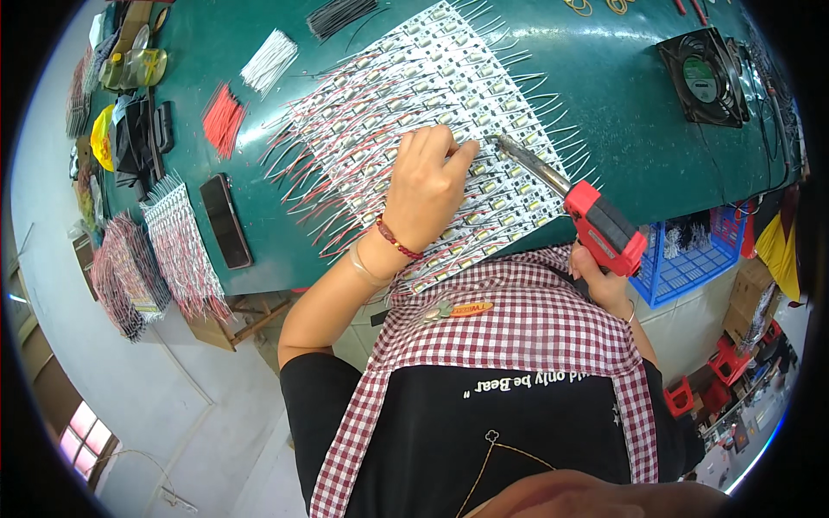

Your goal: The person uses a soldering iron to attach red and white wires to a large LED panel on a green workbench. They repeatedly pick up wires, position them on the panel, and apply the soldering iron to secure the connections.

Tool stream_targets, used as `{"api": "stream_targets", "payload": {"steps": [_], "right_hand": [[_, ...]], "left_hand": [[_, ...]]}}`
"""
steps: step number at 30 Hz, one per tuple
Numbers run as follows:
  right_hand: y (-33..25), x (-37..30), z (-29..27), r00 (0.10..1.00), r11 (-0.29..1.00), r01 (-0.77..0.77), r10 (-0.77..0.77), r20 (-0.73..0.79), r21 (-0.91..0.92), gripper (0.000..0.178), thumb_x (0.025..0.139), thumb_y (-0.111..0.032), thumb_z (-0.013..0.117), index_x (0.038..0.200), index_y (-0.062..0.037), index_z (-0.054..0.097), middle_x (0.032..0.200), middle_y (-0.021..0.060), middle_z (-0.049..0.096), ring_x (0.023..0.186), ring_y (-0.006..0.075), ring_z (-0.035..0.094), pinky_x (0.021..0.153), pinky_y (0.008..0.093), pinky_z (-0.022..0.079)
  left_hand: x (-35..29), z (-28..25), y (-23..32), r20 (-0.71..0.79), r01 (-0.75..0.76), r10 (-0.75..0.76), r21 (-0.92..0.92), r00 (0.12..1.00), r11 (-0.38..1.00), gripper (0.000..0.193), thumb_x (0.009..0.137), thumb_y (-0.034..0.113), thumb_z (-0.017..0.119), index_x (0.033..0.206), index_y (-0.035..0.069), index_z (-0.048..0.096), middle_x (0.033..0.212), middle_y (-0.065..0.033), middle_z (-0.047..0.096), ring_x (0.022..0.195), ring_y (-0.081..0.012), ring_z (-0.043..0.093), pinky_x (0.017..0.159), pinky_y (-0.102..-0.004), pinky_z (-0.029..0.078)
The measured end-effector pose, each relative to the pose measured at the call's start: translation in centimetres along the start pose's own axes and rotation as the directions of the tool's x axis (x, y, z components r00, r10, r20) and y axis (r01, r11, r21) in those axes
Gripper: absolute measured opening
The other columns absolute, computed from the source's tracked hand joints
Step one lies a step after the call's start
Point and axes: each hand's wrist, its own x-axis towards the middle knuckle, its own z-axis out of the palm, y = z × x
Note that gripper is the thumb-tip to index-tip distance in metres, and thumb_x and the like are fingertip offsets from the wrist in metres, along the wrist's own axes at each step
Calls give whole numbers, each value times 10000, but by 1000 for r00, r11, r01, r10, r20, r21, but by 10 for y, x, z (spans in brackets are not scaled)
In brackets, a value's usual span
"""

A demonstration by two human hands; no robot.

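Head view: hands?

"Left hand (427,177) pinched, contents hidden; right hand (598,278) grips the soldering iron (604,226). Board sheet (447,97) lies at the table's (604,95) near edge."

"Risk?"

"A slip could burn the left hand."

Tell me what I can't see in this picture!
In the head view:
Anything pinched in the bare left hand: hidden by the hand.
Part of the bare right hand: hidden behind the red-and-black soldering gun.
Whether the gun's thin metal tip touches the white rectangular circuit-board sheet: too small to tell.
Two thin red rods: cut off by the top edge.
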Motion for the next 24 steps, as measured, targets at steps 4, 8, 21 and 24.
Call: {"api": "stream_targets", "payload": {"steps": [4,8,21,24], "right_hand": [[8,1,-6,997,990,67,-60,55,-125,162,883,-98,652,1006,-6,601,809,41,614,701,119,576,619,278,473],[2,-4,-3,999,998,-34,35,23,-46,204,867,-104,684,1046,-18,633,926,51,652,820,139,613,700,293,491],[9,-5,-7,1000,999,-15,15,21,-29,219,879,-119,676,1066,-18,627,959,57,646,866,146,609,733,307,490],[8,-4,-7,999,999,-37,37,25,-13,221,870,-115,685,1060,-17,629,949,59,649,852,145,612,722,305,492]], "left_hand": [[-1,2,0,-8,10,-10,-1,1000,1000,268,696,-55,652,929,75,679,751,-59,472,708,-231,496,645,-351,399],[-1,4,0,-27,-21,21,-9,999,1000,207,698,-12,587,895,11,646,755,-77,437,731,-233,478,666,-349,382],[2,0,0,3,-33,33,7,999,999,197,704,-16,589,888,25,647,766,-73,449,748,-231,484,676,-352,375],[1,-3,0,3,-15,15,-10,1000,1000,234,699,-44,626,909,52,661,758,-65,467,728,-232,492,661,-354,389]]}}
